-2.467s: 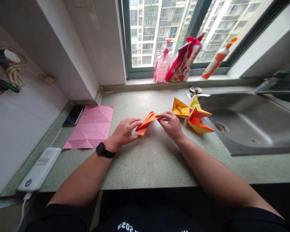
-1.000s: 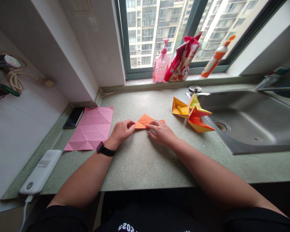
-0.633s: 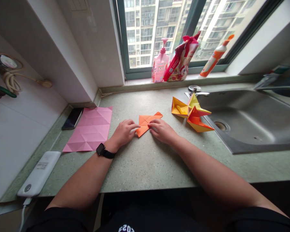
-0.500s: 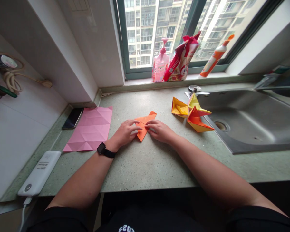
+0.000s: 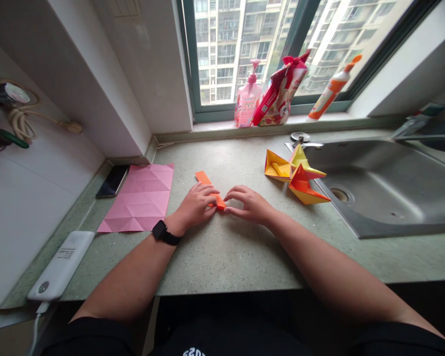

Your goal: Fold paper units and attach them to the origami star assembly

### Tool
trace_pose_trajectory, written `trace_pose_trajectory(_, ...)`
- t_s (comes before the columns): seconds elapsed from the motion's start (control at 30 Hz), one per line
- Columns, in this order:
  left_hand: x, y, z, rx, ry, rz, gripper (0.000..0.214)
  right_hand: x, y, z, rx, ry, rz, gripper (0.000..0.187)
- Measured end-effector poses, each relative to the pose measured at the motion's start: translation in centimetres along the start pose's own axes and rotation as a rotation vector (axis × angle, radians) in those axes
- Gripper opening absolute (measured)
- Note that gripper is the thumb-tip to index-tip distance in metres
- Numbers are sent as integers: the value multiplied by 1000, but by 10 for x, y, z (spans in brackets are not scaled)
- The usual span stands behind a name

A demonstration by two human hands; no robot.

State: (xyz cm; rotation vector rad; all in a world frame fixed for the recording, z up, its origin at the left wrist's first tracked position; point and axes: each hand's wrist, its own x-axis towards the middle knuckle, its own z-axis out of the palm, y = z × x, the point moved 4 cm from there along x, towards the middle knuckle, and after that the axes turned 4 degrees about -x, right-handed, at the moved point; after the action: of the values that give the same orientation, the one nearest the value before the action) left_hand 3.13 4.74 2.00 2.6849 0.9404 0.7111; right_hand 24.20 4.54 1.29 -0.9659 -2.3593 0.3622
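Observation:
A folded strip of orange paper (image 5: pixel 203 178) lies slantwise on the counter between my hands, its near right end raised a little. My left hand (image 5: pixel 196 205) covers the middle of the strip, with thumb and fingers closed on it. At the near right end, the thumb and curved forefinger of my right hand (image 5: pixel 250 205) pinch the paper's tip; the exact contact is small and hard to see. Left of my hands is a creased pink paper sheet (image 5: pixel 141 198). To the right stands a folded paper piece (image 5: pixel 307 195) with yellow and orange points.
A phone (image 5: pixel 112 181) lies by the pink sheet, and a white power bank (image 5: pixel 63 264) with a cable sits nearer. A steel sink (image 5: pixel 393 198) is at right. On the sill stand a pink pump bottle (image 5: pixel 247 104), a red bag (image 5: pixel 282 94) and an orange-white bottle (image 5: pixel 330 94).
The orange paper has been turned, so its far end points left instead of right, and it looks narrower. My right hand has shifted slightly right and its fingers have curved.

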Motion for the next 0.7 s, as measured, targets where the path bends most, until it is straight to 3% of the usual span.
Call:
trace_pose_trajectory(0.13, 1, -1, 2, -61, -23, -18, 7, 1, 2, 10, -52, -59, -14, 4)
trace_pose_trajectory(0.37, -1, -1, 6, -132, -54, -40, 17, 2, 11, 0, -169, -78, 69, 16)
trace_pose_trajectory(0.7, -2, 0, 8, -166, -71, 2, 26, 1, 11, -2, -157, -141, 81, 16)
